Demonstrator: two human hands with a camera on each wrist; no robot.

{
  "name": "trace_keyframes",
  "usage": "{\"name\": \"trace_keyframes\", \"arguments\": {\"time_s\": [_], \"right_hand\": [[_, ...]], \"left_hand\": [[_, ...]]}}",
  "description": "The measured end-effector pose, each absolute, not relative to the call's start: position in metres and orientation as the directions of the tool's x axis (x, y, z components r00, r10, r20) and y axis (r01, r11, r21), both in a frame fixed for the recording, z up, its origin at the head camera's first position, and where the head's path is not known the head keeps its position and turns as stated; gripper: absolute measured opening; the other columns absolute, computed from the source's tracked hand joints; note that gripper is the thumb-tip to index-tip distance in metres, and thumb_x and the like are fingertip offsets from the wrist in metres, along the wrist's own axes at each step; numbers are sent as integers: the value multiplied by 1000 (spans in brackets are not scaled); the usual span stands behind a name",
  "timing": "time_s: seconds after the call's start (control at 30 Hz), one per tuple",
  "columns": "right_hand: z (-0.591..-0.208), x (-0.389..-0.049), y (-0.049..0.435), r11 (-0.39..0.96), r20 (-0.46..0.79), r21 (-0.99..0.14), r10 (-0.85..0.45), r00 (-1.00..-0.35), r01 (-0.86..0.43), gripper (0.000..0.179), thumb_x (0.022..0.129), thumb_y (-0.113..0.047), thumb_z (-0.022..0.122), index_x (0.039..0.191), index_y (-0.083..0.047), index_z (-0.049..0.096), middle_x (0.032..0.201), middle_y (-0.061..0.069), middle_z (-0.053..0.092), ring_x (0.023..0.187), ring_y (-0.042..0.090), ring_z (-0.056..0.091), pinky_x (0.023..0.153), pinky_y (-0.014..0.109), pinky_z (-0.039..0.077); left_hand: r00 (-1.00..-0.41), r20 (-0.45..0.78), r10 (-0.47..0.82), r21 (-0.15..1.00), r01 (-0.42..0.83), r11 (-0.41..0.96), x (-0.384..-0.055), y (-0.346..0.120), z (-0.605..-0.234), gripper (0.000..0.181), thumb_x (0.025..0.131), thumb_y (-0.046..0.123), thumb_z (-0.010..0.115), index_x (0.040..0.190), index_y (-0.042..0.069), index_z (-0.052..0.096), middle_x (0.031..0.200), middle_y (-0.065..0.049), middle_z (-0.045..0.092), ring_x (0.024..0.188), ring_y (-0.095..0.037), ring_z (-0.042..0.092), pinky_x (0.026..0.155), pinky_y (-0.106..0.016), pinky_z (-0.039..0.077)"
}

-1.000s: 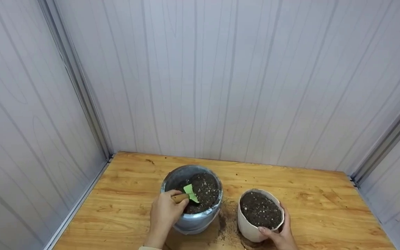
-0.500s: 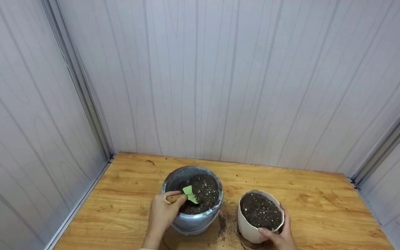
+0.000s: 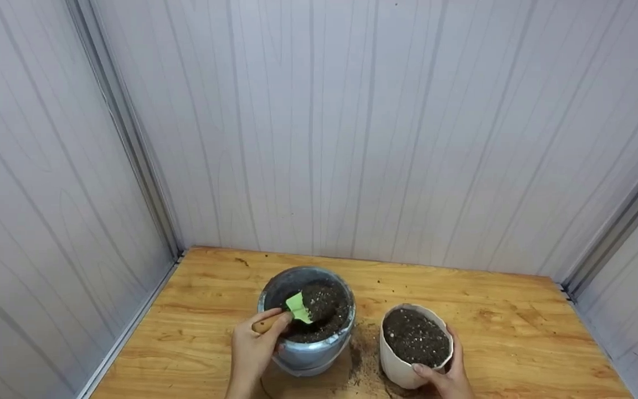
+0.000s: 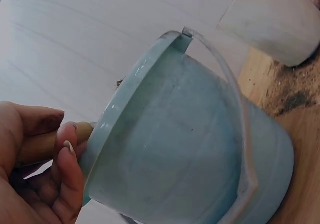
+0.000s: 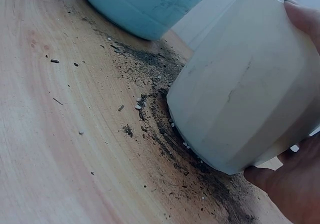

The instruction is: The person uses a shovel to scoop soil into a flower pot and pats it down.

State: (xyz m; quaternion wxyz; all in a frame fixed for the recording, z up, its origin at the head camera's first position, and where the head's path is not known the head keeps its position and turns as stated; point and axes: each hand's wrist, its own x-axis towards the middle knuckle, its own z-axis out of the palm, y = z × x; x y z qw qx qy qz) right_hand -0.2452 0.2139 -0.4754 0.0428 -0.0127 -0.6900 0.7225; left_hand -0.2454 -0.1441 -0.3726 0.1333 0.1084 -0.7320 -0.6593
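My left hand (image 3: 253, 348) grips the wooden handle of a small garden trowel (image 3: 298, 308) with a green blade. The blade is down inside a blue-grey bucket (image 3: 310, 354), against a mound of dark soil (image 3: 323, 299). In the left wrist view, thumb and fingers pinch the handle (image 4: 37, 148) just outside the bucket rim, and the blade is hidden. My right hand (image 3: 451, 378) holds a white faceted flowerpot (image 3: 399, 363), nearly full of dark, white-flecked soil, with the thumb over its rim. In the right wrist view, the pot (image 5: 245, 89) stands tilted in the picture, fingers around its side.
Spilled soil (image 3: 356, 354) lies on the wooden table (image 3: 186, 332) between bucket and pot, and around the pot's base (image 5: 175, 149). The bucket's handle (image 4: 245, 134) hangs down its side. Pale panel walls (image 3: 319, 127) enclose the table at the back and both sides.
My left hand has drawn back a little to the left and down, tilting the trowel; a mound of soil now rises at its blade. The right hand and flowerpot stay in place.
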Motion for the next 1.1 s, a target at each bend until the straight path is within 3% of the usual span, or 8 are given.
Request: {"name": "trace_keyframes", "arguments": {"time_s": [0.13,0.37,0.47,0.7,0.9,1.0,1.1], "right_hand": [[-475,-247,213,-52,87,-994,77,-993,-91,109,80,6,74,156,-12,-2,156,26,12,137,38,23,93,14,35],[-476,-249,213,-103,177,-977,71,-982,-184,105,78,11,71,154,-6,0,153,29,13,119,2,41,97,17,38],[-479,-247,214,-116,192,-973,73,-979,-200,104,79,12,70,154,-5,0,153,30,13,117,-1,42,97,18,38],[-482,-243,212,-43,225,-972,84,-971,-229,103,78,10,72,154,-3,4,151,32,18,118,1,42,97,17,37],[-482,-245,214,-67,228,-970,93,-969,-234,102,78,13,71,154,-2,4,152,31,17,118,1,42,97,18,38],[-481,-245,214,-79,182,-979,95,-979,-189,103,79,11,72,154,-5,3,153,29,15,125,12,40,96,18,39],[-481,-244,211,-96,125,-986,83,-989,-133,106,80,7,73,155,-8,-1,155,28,12,135,31,30,96,17,38]], "left_hand": [[-936,33,-351,999,25,26,-243,-138,-371,41,82,23,83,114,-1,73,69,-15,69,45,-17,60,43,-26,49],[-930,11,-366,994,49,-94,-244,-120,-365,41,84,15,81,117,-5,70,77,-17,71,47,-16,61,43,-23,48],[-937,-1,-348,992,43,-119,-244,-110,-363,42,83,16,82,118,-4,70,78,-16,71,48,-15,62,43,-22,47],[-958,49,-284,984,95,-150,-240,-83,-362,37,85,9,78,116,-7,68,78,-19,71,47,-15,61,41,-22,46],[-979,28,-201,970,76,-231,-240,-53,-363,36,86,9,78,117,-6,68,79,-20,70,49,-17,62,41,-24,48],[-988,1,-155,966,41,-254,-237,-40,-366,39,87,9,76,121,-6,67,79,-18,68,50,-17,63,42,-24,49],[-992,-29,-125,969,3,-248,-231,-30,-372,39,87,8,75,123,-6,65,73,-16,67,49,-15,62,42,-24,48]]}}
